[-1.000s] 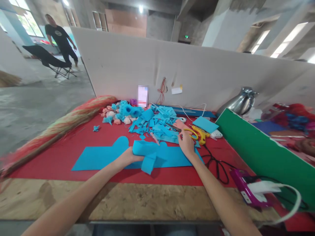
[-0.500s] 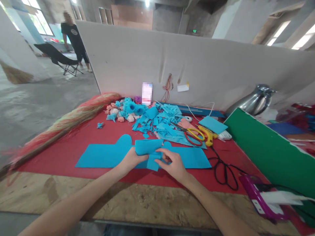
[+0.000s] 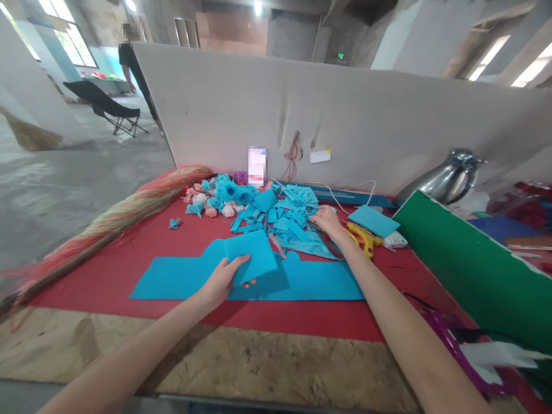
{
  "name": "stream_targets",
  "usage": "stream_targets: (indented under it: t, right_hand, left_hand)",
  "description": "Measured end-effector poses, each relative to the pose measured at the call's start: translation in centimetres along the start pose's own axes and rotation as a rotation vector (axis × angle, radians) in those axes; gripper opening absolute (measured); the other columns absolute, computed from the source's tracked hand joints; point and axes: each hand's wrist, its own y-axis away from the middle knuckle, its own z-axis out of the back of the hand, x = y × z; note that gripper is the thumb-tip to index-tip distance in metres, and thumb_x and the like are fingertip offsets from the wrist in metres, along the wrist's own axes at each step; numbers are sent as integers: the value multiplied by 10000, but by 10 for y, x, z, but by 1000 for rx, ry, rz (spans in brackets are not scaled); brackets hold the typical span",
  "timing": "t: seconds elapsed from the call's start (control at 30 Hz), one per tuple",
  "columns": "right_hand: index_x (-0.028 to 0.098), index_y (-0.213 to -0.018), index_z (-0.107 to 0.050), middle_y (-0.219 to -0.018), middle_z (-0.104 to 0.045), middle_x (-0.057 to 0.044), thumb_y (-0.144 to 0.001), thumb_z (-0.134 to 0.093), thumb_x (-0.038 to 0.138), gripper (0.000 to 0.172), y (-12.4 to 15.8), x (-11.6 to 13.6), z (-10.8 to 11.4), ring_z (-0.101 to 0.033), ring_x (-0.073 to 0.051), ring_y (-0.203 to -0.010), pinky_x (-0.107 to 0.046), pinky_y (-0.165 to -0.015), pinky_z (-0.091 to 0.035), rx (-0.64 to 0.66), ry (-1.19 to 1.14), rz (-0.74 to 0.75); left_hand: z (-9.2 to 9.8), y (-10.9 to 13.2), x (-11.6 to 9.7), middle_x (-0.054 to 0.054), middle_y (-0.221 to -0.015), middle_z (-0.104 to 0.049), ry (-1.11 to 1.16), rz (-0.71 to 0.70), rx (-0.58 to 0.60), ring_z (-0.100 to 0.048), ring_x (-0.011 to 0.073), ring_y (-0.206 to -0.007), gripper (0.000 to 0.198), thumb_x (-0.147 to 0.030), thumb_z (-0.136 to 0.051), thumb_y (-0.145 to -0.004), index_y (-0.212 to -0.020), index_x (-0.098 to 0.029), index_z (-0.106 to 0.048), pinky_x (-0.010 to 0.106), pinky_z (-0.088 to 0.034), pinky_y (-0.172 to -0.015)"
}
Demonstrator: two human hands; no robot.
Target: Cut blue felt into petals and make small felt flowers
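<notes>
A folded piece of blue felt-like sheet [image 3: 254,256] is gripped between thumb and fingers of my left hand [image 3: 224,276]. Beneath it, a long blue strip [image 3: 172,279] with rounded tabs lies flat on the red table cover [image 3: 293,316]. My right hand [image 3: 326,220] reaches over the pile of blue scraps [image 3: 287,213], near the scissors. Its fingers are drawn together, and what they hold, if anything, cannot be made out. The scissors, with a red and a yellow handle, are mostly hidden by this hand and forearm. Beside the forearm lies a yellow glue gun [image 3: 364,237].
Blue and pink rosettes [image 3: 226,192] are heaped at the back, near a lit phone [image 3: 257,167]. A bundle of fibres [image 3: 125,213] lines the left edge. To the right are a green board [image 3: 466,276], a metal jug [image 3: 444,175] and a purple power strip [image 3: 461,356].
My right hand has left the folded blue piece and moved up and right to the scraps. My left hand has turned the piece so it shows flatter and more open. A person behind has moved.
</notes>
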Motion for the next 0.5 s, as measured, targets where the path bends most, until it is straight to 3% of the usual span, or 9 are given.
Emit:
stream_targets:
  t: [0.07,0.13,0.3,0.4,0.5]
  right_hand:
    - [127,-1067,-516,-987,-555,-59,-874,-493,282,248,3,6,0,-565,-145,-810,-315,-687,-501,38,-3,-11]
    - [121,-1049,-521,-951,-561,-50,-883,-478,292,243,24,13,-6,-567,-134,-777,-297,-664,-500,136,-26,10]
    - [108,-926,-571,-740,-586,-6,-865,-505,342,251,95,28,-36,-545,-77,-565,-209,-507,-470,569,-110,76]
    - [145,-893,-599,-722,-616,6,-831,-538,352,224,110,32,-50,-598,-115,-643,-217,-552,-492,649,-128,104]
    - [129,-948,-580,-748,-618,-4,-867,-487,342,246,91,30,-56,-600,-115,-651,-233,-575,-498,572,-61,102]
  left_hand:
    - [-1,1,-3,48,-802,-673,32,13,-27,-606,141,-461,392,-346,-644,-690,-1003,-179,-477,232,-469,-381]
    - [-2,4,-6,49,-836,-676,58,19,-36,-619,150,-497,422,-359,-635,-698,-1040,-186,-460,260,-506,-440]
    - [-6,15,-3,76,-897,-682,71,51,13,-647,202,-588,417,-336,-642,-690,-1044,-160,-510,344,-538,-568]
    - [-7,20,1,80,-775,-695,-9,30,161,-635,201,-531,353,-367,-609,-721,-970,-122,-557,336,-512,-569]
    - [-7,22,3,86,-646,-679,-153,-23,401,-624,169,-502,337,-424,-521,-780,-816,-96,-591,260,-466,-527]
